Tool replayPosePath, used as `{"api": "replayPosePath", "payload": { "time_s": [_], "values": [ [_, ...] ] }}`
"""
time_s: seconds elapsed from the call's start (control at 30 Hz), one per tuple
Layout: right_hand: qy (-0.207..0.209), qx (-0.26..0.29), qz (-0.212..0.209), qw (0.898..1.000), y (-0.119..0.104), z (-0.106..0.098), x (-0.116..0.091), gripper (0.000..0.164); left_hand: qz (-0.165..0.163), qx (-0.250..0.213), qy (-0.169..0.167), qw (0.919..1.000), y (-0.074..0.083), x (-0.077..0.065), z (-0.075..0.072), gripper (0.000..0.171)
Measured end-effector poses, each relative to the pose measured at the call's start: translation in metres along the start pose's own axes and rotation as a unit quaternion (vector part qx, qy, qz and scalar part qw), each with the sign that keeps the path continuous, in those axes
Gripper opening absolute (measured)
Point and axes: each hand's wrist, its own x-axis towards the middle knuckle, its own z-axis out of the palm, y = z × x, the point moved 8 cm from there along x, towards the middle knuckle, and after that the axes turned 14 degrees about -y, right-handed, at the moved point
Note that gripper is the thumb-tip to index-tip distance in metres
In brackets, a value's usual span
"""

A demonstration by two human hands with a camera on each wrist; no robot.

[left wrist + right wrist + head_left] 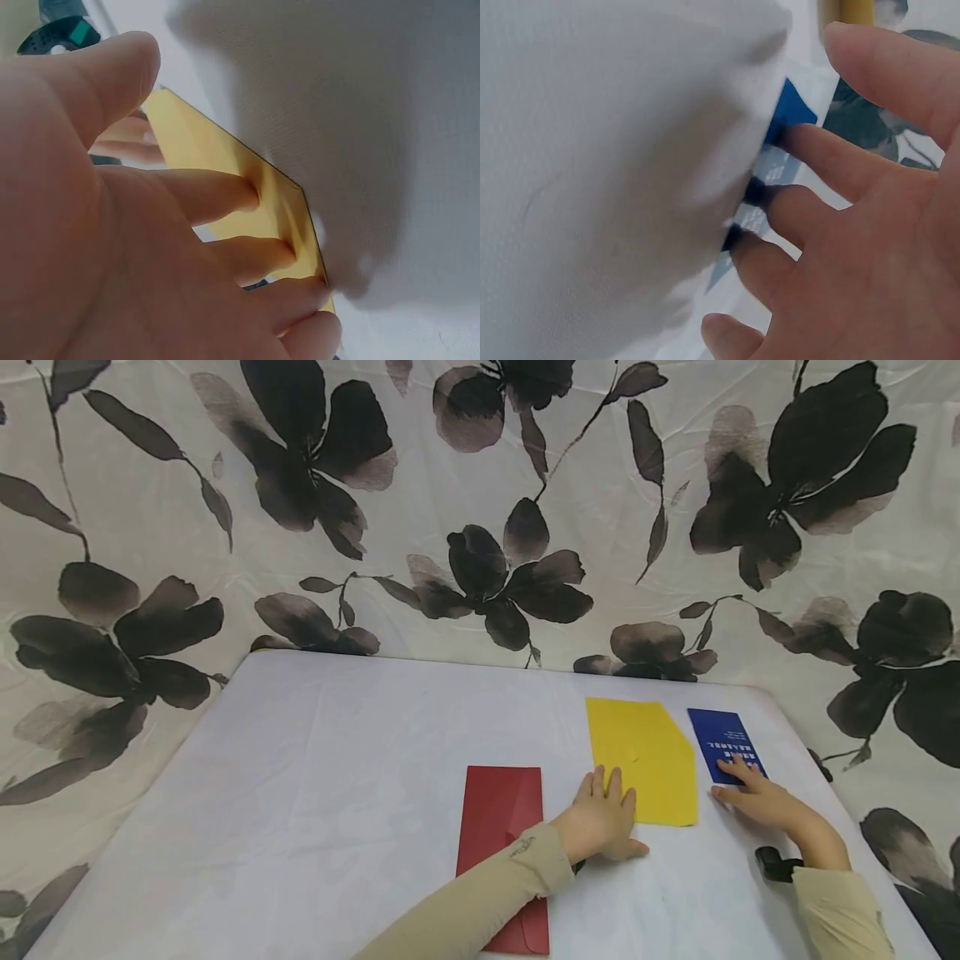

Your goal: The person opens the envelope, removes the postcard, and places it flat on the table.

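A yellow sheet of paper (645, 760) with cut corners lies flat on the white table. My left hand (600, 820) rests on its lower left edge, and in the left wrist view the fingertips touch the yellow paper (199, 146) with the thumb held apart. Farther right lies a blue card (718, 735) with white print. The fingers of my right hand (772, 806) press on its near end; the right wrist view shows several fingertips on the blue card (791, 109), thumb raised away. Under the left forearm is a red envelope (498, 802), partly hidden by the sleeve.
The white-covered table (300, 818) stretches away to the left, its far edge meeting a wall cloth (420, 510) printed with dark flowers. The table's right edge runs close beside the right hand. A black wrist strap (776, 864) is on the right wrist.
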Motion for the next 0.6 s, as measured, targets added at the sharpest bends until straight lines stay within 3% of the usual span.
{"api": "replayPosePath", "payload": {
  "time_s": [0.17,0.6],
  "values": [
    [-0.007,0.023,-0.001,1.0,0.006,-0.007,0.005,0.083,-0.008,0.009,0.01,0.9999,0.001,0.002,-0.006,0.079],
    [0.001,0.044,0.007,0.999,0.021,-0.023,0.021,0.082,0.01,-0.011,0.015,0.9998,0.003,0.017,-0.019,0.076]
  ]
}}
